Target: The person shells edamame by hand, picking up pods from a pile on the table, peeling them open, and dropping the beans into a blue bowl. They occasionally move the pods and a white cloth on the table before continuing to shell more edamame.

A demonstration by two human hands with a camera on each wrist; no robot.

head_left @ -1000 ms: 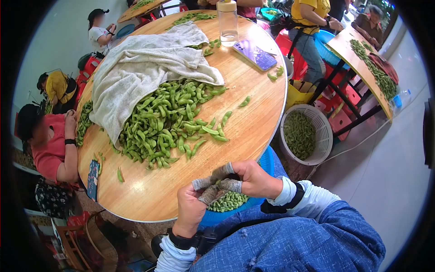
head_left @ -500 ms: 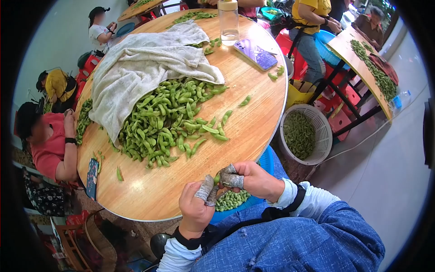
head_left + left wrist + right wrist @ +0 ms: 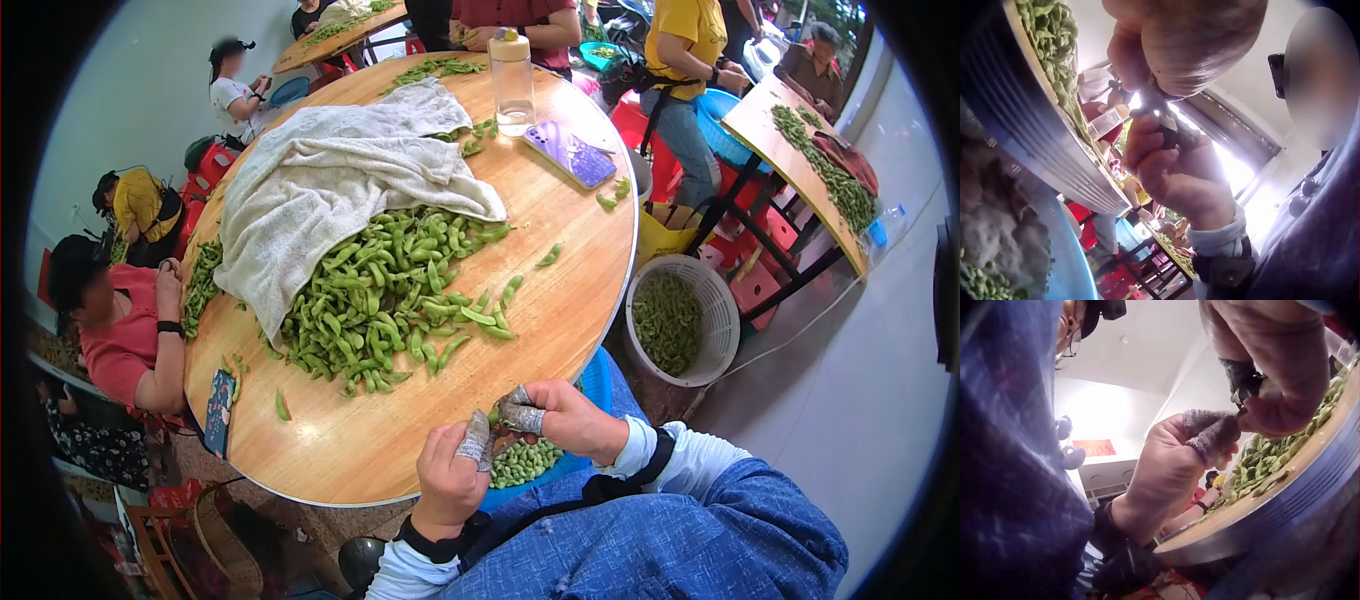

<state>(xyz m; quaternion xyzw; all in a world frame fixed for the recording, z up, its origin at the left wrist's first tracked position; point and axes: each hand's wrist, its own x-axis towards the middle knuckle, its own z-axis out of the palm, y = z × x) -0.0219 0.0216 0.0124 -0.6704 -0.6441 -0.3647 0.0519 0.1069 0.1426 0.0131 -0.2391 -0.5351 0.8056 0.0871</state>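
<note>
Grey knitted covers wrap the thumb and forefinger of both my left hand (image 3: 450,478) and my right hand (image 3: 572,415). The fingertips meet around one green edamame pod (image 3: 493,414), pinched between the hands at the table's near edge. Most of this pod is hidden by the fingers. Below the hands, a blue basin (image 3: 597,380) holds shelled green beans (image 3: 522,462). In the left wrist view, the right hand (image 3: 1175,181) faces the camera with its fingertips against the left hand's. A large heap of edamame pods (image 3: 390,290) lies on the table beyond.
A pale towel (image 3: 320,180) covers part of the heap on the round wooden table (image 3: 570,290). A water bottle (image 3: 512,85) and purple phone (image 3: 570,155) are at the back; a dark patterned phone (image 3: 219,412) is at the left edge. A white basket (image 3: 725,330) of pods stands right.
The fingertips, bunched together a second ago, have parted slightly, and the pod shows between them. The head view has shifted, so the table and hands sit lower in it.
</note>
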